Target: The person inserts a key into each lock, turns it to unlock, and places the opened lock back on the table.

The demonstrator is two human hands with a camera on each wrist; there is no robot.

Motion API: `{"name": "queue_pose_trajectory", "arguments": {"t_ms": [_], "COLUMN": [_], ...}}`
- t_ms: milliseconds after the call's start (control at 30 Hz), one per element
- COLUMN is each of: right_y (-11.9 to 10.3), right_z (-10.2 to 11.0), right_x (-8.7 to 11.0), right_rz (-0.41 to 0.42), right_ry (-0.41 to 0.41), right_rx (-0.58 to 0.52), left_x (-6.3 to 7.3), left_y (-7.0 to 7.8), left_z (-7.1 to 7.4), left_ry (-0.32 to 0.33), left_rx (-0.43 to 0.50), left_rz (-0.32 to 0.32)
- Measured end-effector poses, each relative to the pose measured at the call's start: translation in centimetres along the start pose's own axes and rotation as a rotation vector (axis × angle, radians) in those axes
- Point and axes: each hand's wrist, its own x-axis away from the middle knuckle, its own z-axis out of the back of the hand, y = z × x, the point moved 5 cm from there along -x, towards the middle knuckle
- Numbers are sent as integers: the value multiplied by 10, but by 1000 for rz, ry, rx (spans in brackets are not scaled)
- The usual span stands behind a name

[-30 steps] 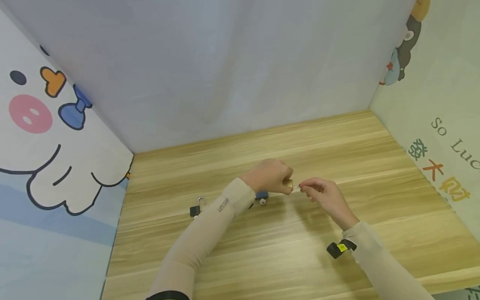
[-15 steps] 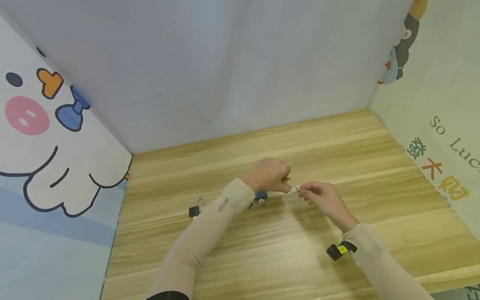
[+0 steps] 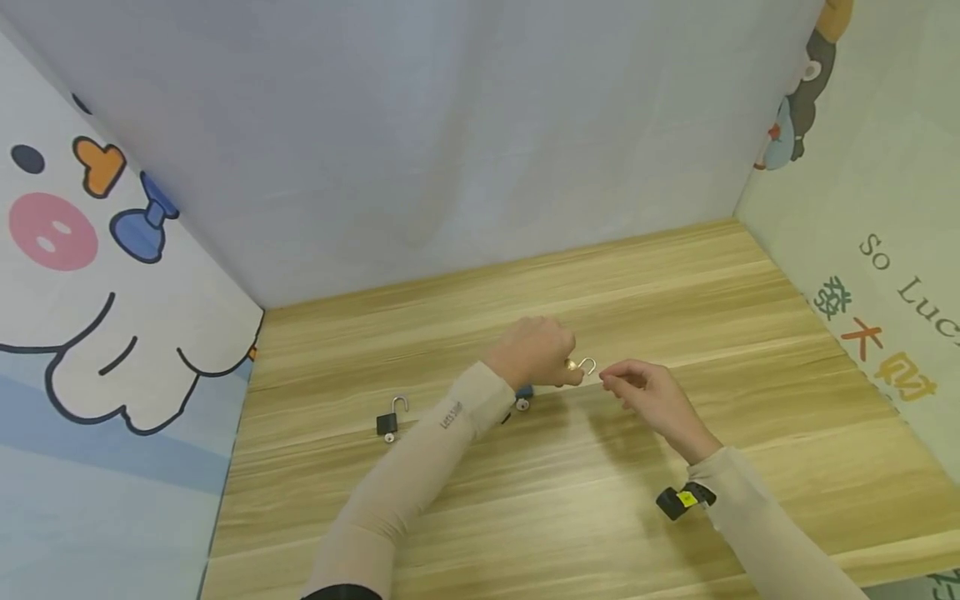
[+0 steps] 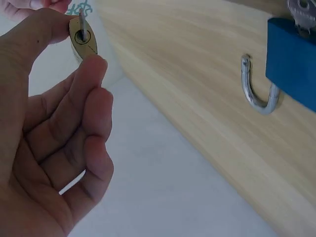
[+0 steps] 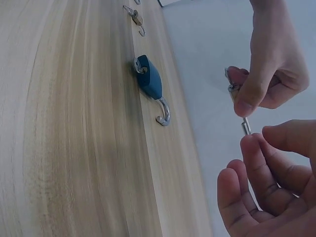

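My left hand (image 3: 534, 352) pinches a small brass padlock (image 4: 83, 45) between thumb and index finger, up off the table. A key (image 4: 83, 22) stands in its keyhole. The padlock's silver shackle (image 3: 588, 366) points right, with one end free of the body. Just beside it is my right hand (image 3: 651, 398), thumb and index fingertips close together with nothing held. In the right wrist view those fingertips are right at the shackle's end. Partly behind the left wrist lies a blue padlock (image 3: 524, 392), its shackle unlatched and a key in it, plain in the right wrist view (image 5: 150, 79).
A black padlock (image 3: 387, 424) with a raised open shackle and a key lies left of the left sleeve. A small brass-coloured padlock (image 5: 137, 18) shows beyond the blue one. Printed walls border the wooden table (image 3: 600, 517) left and right, a plain one behind.
The brass padlock has turned in my left hand and its shackle has gone from seated to released. My right fingertips, which were on the shackle, have come off it.
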Motion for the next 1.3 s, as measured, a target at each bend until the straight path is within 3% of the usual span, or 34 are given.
{"name": "queue_pose_trajectory", "arguments": {"t_ms": [167,367,500,1100,1300], "right_y": [1,2,4,9,12], "right_z": [1,2,4,12,16], "right_x": [1,1,1,2,3], "right_rz": [-6,1,0,5,8], "right_ry": [1,1,0,14,31], "right_rx": [12,0,-7,11,50], "left_x": [-4,-10,-16,-33,-34], "left_y": [0,-7,-9,-4,-1], "left_z": [-9,-13,-17,-63,-74], "left_ry": [48,165,171,178,191], "left_rx": [11,0,31,105,35], "left_rz": [89,293,380,424,416]}}
